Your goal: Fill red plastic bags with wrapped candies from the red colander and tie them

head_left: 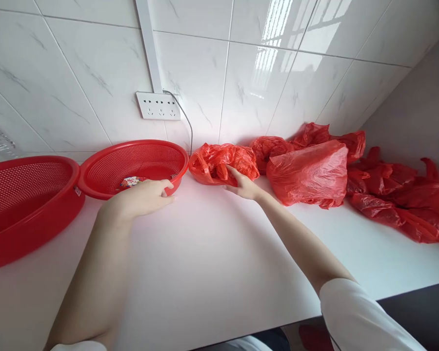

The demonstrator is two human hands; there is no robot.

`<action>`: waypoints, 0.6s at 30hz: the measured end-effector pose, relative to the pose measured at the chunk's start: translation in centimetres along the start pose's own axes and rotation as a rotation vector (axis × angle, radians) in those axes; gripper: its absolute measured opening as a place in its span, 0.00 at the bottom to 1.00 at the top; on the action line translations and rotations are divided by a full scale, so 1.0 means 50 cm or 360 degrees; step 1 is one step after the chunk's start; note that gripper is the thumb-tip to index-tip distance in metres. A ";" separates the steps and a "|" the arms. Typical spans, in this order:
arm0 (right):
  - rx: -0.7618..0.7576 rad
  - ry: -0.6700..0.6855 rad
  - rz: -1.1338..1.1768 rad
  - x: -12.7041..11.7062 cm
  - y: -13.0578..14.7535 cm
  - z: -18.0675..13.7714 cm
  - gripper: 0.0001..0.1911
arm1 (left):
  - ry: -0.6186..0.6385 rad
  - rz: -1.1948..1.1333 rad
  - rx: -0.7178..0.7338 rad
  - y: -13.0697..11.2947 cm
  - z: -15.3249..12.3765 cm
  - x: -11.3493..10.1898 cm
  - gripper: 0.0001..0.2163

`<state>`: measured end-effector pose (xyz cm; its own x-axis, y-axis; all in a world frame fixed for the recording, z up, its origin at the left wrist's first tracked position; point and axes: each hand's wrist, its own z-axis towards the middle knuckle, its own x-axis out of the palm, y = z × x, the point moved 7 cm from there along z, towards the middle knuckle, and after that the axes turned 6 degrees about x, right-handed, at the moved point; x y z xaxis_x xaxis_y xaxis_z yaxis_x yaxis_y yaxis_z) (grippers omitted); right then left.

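My left hand [142, 197] is closed over the near right rim of a round red plastic colander [131, 151], with the thumb on the outer side. Inside that colander lies a small printed label [131, 181] in white and red, partly covered by my hand. To the right, my right hand [243, 185] reaches to a crumpled red plastic bag [219, 158]. Its fingers are apart, with the index finger against the front of the bag and the thumb lower down. Whatever the bag holds cannot be made out.
A second, larger red colander [54, 219] stands at the left, touching the first. Fuller red plastic bags [309, 170] and more red bags [406, 195] line the back right of the white counter [205, 273]. A socket panel [159, 106] with a grey cable is on the tiled wall.
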<state>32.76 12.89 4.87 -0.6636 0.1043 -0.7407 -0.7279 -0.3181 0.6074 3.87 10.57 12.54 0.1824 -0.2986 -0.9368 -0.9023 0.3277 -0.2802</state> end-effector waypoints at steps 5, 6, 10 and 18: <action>0.0085 -0.0436 -0.0139 -0.031 0.033 0.022 0.26 | 0.0007 -0.0010 0.0066 -0.008 0.001 0.003 0.26; 0.0100 -0.0532 -0.0185 -0.044 0.041 0.021 0.23 | -0.0009 -0.0007 0.0092 -0.013 0.001 0.004 0.25; 0.0076 -0.0739 -0.0202 -0.085 0.074 0.011 0.11 | -0.0200 0.0009 0.0284 -0.060 0.004 0.006 0.21; 0.0006 -0.0699 0.0246 -0.099 0.072 0.021 0.13 | -0.1123 0.0166 0.0833 -0.223 0.053 -0.001 0.14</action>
<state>33.27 12.21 11.03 -0.7739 0.4455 -0.4500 -0.6147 -0.3578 0.7030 14.96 9.32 15.14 0.4636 0.3215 -0.8257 -0.6647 0.7424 -0.0841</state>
